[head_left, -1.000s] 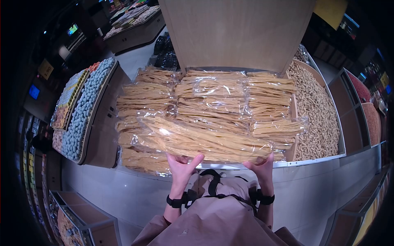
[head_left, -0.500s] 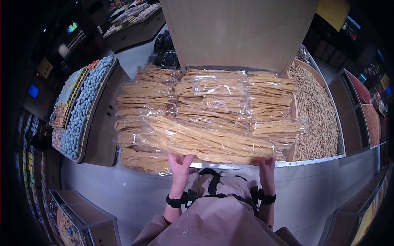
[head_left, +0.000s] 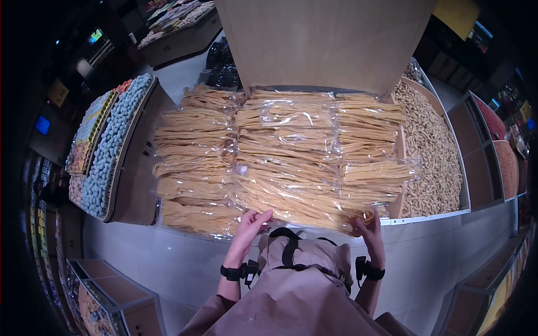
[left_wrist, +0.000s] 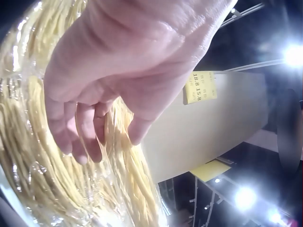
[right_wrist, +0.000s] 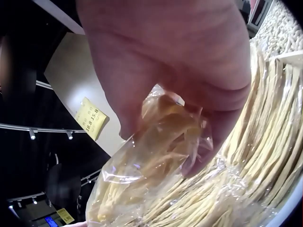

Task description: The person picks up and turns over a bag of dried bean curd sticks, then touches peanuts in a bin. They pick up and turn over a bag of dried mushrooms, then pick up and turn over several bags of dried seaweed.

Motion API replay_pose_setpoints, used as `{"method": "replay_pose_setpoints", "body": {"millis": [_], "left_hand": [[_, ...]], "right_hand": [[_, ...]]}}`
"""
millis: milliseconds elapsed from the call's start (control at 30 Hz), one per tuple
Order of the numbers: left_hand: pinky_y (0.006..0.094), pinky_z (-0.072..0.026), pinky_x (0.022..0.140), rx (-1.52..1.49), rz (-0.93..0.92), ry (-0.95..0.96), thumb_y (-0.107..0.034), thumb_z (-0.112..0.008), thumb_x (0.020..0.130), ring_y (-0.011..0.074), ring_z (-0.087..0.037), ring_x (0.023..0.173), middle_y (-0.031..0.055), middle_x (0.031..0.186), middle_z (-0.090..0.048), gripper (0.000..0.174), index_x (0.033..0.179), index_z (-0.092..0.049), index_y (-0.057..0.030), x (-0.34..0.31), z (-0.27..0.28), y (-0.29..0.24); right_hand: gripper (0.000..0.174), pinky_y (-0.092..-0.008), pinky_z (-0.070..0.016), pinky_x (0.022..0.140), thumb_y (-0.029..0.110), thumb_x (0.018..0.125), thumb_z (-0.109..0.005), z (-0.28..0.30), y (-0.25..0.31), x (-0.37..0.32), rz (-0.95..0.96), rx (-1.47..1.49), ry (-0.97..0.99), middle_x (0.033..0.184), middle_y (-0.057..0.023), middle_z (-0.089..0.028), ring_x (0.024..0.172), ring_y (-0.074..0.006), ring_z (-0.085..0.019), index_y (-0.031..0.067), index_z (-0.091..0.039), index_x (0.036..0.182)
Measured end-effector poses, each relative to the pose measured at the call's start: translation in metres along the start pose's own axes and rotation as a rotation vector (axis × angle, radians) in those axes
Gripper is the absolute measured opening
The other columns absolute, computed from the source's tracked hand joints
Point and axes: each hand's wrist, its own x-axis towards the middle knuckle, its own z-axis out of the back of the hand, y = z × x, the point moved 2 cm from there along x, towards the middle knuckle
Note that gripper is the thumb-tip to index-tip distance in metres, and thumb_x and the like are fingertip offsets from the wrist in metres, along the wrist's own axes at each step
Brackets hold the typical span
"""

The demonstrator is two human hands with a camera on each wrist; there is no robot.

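Observation:
A clear bag of long, pale yellow dried sticks (head_left: 291, 200) lies slanted over the front middle of the display, among rows of similar bags (head_left: 196, 187). My right hand (head_left: 367, 229) pinches the bag's right end; in the right wrist view the hand (right_wrist: 175, 71) has thumb and fingers around the bunched plastic (right_wrist: 161, 137). My left hand (head_left: 250, 228) is at the bag's lower left edge, thumb apart from the fingers. In the left wrist view that hand (left_wrist: 118, 61) hangs over the sticks (left_wrist: 125, 156) with relaxed, bent fingers; whether they touch the plastic is unclear.
A bin of peanuts in shells (head_left: 428, 151) adjoins the bags on the right. Behind stands a wooden panel (head_left: 325, 45) with a yellow price tag (right_wrist: 91, 118). On the left is a stand of blue-wrapped items (head_left: 120, 134). The display's metal edge (head_left: 423, 219) runs along the front.
The held bag has come down and shifted right onto the other bags. My left hand has loosened and moved slightly right; the right hand has moved slightly right, still gripping the end.

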Motion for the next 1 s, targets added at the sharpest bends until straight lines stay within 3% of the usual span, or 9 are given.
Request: {"method": "replay_pose_setpoints", "body": {"millis": [33, 300, 467, 567, 667, 700, 767, 933, 1000], "left_hand": [[0.0223, -0.0473, 0.077, 0.129, 0.017, 0.067, -0.037, -0.063, 0.091, 0.0123, -0.065, 0.087, 0.0096, 0.093, -0.069, 0.037, 0.096, -0.064, -0.0002, 0.007, 0.006, 0.013], [0.0244, -0.0493, 0.074, 0.149, 0.112, 0.032, -0.04, -0.065, 0.089, 0.0118, -0.065, 0.083, 0.0062, 0.088, -0.067, 0.04, 0.099, -0.061, -0.0014, 0.042, 0.002, 0.041], [0.0257, -0.0496, 0.074, -0.01, -0.088, 0.037, -0.032, -0.066, 0.089, 0.012, -0.065, 0.085, 0.0029, 0.094, -0.065, 0.036, 0.108, -0.056, -0.003, 0.084, 0.0, 0.015], [0.0273, -0.0492, 0.076, -0.022, -0.076, 0.01, -0.033, -0.066, 0.089, 0.0128, -0.065, 0.088, 0.0037, 0.103, -0.063, 0.054, 0.127, -0.044, -0.0015, 0.101, -0.003, 0.009], [0.0299, -0.0483, 0.081, -0.034, 0.028, 0.059, -0.036, -0.064, 0.089, 0.0187, -0.063, 0.099, 0.0113, 0.121, -0.056, 0.083, 0.148, -0.018, 0.0009, 0.115, -0.007, 0.023], [0.0309, -0.0482, 0.083, 0.01, 0.03, 0.063, -0.037, -0.064, 0.089, 0.0195, -0.061, 0.104, 0.0123, 0.125, -0.053, 0.083, 0.148, -0.018, 0.0, 0.131, -0.001, 0.047], [0.0324, -0.0477, 0.087, 0.063, 0.018, 0.101, -0.038, -0.064, 0.089, 0.0212, -0.056, 0.114, 0.0146, 0.134, -0.048, 0.082, 0.148, -0.019, -0.0018, 0.141, -0.001, 0.067], [0.0339, -0.0456, 0.094, 0.245, -0.063, 0.135, -0.038, -0.063, 0.09, 0.0249, -0.051, 0.121, 0.0183, 0.146, -0.035, 0.078, 0.148, -0.024, -0.0034, 0.122, -0.015, 0.065], [0.0374, -0.0393, 0.103, 0.583, -0.279, 0.094, -0.038, -0.064, 0.088, 0.0309, -0.046, 0.127, 0.0215, 0.151, -0.026, 0.076, 0.147, -0.028, -0.0039, 0.121, -0.02, 0.055]], "right_hand": [[0.049, -0.0281, -0.0529, 0.081, 0.008, 0.089, -0.065, 0.005, -0.004, 0.0, -0.048, -0.028, 0.01, 0.111, -0.0062, -0.058, 0.098, -0.0133, -0.059, 0.0085, -0.04, 0.13], [0.048, -0.0293, -0.0515, 0.085, 0.011, 0.091, -0.064, 0.013, -0.034, 0.02, -0.03, -0.064, 0.068, 0.112, -0.0072, -0.059, 0.1, -0.0147, -0.059, 0.0077, -0.039, 0.132], [0.054, -0.0263, -0.0485, 0.083, 0.015, 0.091, -0.064, 0.004, -0.038, 0.073, 0.042, -0.116, 0.133, 0.11, -0.0072, -0.058, 0.096, -0.0131, -0.058, 0.0034, -0.036, 0.136], [0.058, -0.025, -0.0453, 0.086, 0.016, 0.091, -0.063, -0.015, -0.048, 0.116, 0.321, -0.155, 0.021, 0.113, -0.0081, -0.056, 0.099, -0.0115, -0.054, -0.0007, -0.033, 0.139], [0.065, -0.0319, -0.0401, 0.098, 0.017, 0.091, -0.06, -0.014, -0.083, 0.16, 0.259, -0.432, -0.002, 0.131, -0.0204, -0.048, 0.118, -0.0254, -0.049, -0.005, -0.027, 0.142], [0.068, -0.0345, -0.0385, 0.102, 0.018, 0.091, -0.06, -0.015, -0.09, 0.169, 0.237, -0.572, 0.041, 0.137, -0.0252, -0.043, 0.124, -0.0317, -0.047, -0.006, -0.025, 0.143], [0.079, -0.0317, -0.0356, 0.104, 0.024, 0.089, -0.064, -0.017, -0.11, 0.176, 0.29, -0.836, -0.031, 0.143, -0.0286, -0.035, 0.13, -0.0307, -0.041, -0.0081, -0.018, 0.145], [0.084, -0.0373, -0.0244, 0.113, 0.031, 0.088, -0.064, -0.023, -0.087, 0.142, 0.239, -0.727, -0.028, 0.146, -0.0302, -0.028, 0.138, -0.0364, -0.028, -0.007, -0.017, 0.146], [0.085, -0.037, -0.0239, 0.113, 0.032, 0.088, -0.064, -0.029, -0.074, 0.134, 0.249, -0.766, -0.036, 0.147, -0.0302, -0.027, 0.139, -0.0361, -0.026, -0.0077, -0.017, 0.145]]}}
